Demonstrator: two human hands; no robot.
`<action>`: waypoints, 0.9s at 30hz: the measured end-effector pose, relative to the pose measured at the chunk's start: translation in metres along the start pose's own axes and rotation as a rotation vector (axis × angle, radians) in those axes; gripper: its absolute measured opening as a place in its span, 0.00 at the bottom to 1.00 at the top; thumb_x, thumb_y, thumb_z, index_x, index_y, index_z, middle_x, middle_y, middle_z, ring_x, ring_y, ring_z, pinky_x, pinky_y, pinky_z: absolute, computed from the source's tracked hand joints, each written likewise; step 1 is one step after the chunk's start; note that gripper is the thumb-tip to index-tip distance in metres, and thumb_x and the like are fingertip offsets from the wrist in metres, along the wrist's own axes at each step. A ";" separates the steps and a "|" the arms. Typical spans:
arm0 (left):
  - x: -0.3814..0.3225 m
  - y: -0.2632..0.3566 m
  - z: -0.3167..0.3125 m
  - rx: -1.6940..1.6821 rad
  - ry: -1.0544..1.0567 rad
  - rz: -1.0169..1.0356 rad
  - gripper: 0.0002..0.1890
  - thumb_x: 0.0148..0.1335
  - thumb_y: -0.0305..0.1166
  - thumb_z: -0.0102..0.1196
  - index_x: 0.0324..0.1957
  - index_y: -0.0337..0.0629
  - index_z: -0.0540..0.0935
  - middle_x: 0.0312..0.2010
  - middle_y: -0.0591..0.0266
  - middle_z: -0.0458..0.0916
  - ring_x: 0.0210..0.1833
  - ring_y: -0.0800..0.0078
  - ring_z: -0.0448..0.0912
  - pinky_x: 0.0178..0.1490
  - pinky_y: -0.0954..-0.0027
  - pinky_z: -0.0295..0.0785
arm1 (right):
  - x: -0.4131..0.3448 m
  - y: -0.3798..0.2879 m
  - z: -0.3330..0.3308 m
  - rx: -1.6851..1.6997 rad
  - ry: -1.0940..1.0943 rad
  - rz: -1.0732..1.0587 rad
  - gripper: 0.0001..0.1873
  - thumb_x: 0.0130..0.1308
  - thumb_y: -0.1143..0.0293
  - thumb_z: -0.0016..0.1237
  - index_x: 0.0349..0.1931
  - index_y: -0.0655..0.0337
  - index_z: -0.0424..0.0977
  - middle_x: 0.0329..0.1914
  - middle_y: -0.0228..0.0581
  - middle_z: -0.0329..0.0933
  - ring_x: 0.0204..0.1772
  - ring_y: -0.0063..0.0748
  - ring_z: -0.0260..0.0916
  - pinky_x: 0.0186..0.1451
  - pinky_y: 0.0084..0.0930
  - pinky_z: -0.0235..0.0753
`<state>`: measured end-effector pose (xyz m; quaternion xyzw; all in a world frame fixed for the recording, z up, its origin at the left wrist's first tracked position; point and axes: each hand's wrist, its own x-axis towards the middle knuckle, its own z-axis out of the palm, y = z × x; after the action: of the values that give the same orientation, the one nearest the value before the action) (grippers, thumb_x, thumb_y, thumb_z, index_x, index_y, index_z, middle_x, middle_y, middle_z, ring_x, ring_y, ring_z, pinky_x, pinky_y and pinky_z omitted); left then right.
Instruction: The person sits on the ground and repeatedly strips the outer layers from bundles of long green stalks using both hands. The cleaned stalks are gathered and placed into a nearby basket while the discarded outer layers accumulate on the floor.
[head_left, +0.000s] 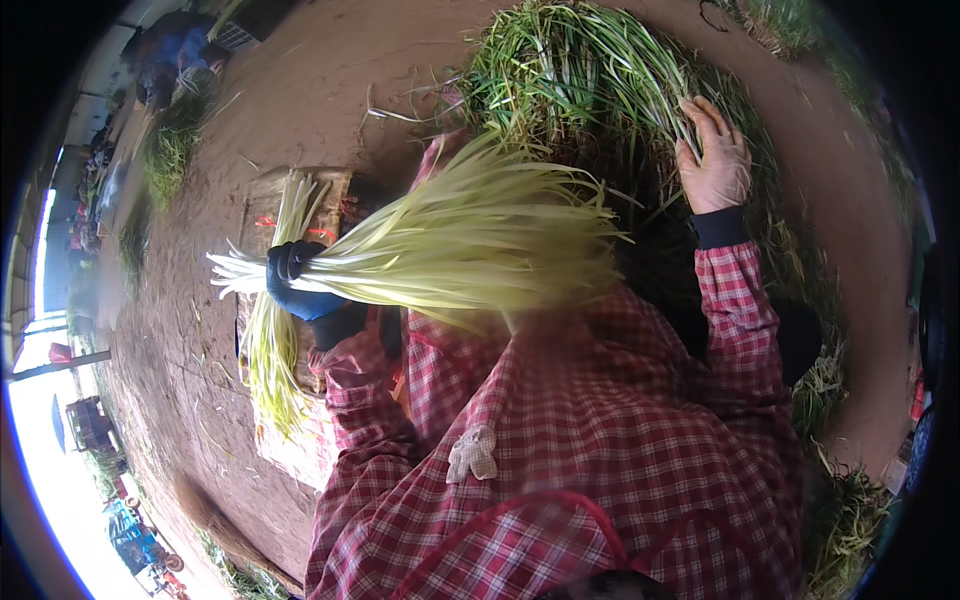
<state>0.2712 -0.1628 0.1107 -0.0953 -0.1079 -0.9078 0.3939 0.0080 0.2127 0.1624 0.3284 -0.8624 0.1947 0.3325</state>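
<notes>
My left hand (298, 281), in a dark blue glove, is closed around the white stalk end of a large bunch of yellow-green leafy stalks (450, 240). The leaf tips fan out to the right over my lap and are blurred. My right hand (712, 161), in a thin translucent glove, lies with bent fingers on green leafy stalks (660, 82) at the right side of a big heap; whether it grips any, I cannot tell. Under my left hand, another bunch of pale stalks (274, 352) lies on a low stand, with a red tie (322, 232) near it.
The heap of green stalks (555, 75) stands in front of me and runs down my right side. More greens (169, 150) lie on the dirt floor (300, 90) at the left. Another person (176, 49) is at the upper left. A broom-like thing (225, 529) lies at the lower left.
</notes>
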 end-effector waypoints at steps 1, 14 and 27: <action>0.000 0.000 -0.003 -0.008 0.002 -0.003 0.13 0.53 0.23 0.40 0.15 0.50 0.60 0.11 0.74 0.60 0.16 0.84 0.63 0.29 0.81 0.63 | -0.005 0.003 -0.011 0.002 -0.099 0.096 0.11 0.58 0.79 0.49 0.41 0.59 0.76 0.43 0.40 0.78 0.43 0.34 0.76 0.47 0.24 0.73; -0.007 -0.005 -0.013 -0.049 0.001 -0.021 0.12 0.51 0.25 0.45 0.16 0.51 0.61 0.13 0.75 0.60 0.17 0.86 0.61 0.28 0.83 0.62 | -0.097 -0.053 0.057 0.499 -0.405 -0.095 0.13 0.47 0.68 0.59 0.36 0.50 0.75 0.29 0.29 0.77 0.34 0.36 0.74 0.38 0.30 0.74; -0.003 -0.004 -0.008 -0.090 -0.080 -0.088 0.10 0.54 0.26 0.44 0.19 0.49 0.62 0.15 0.73 0.62 0.18 0.85 0.64 0.33 0.79 0.66 | -0.068 -0.035 0.058 1.285 -0.979 0.429 0.10 0.51 0.66 0.62 0.29 0.62 0.78 0.30 0.31 0.79 0.35 0.23 0.72 0.45 0.21 0.71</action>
<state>0.2699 -0.1605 0.1016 -0.1443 -0.0867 -0.9237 0.3442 0.0445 0.1854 0.0780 0.3305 -0.6742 0.5429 -0.3762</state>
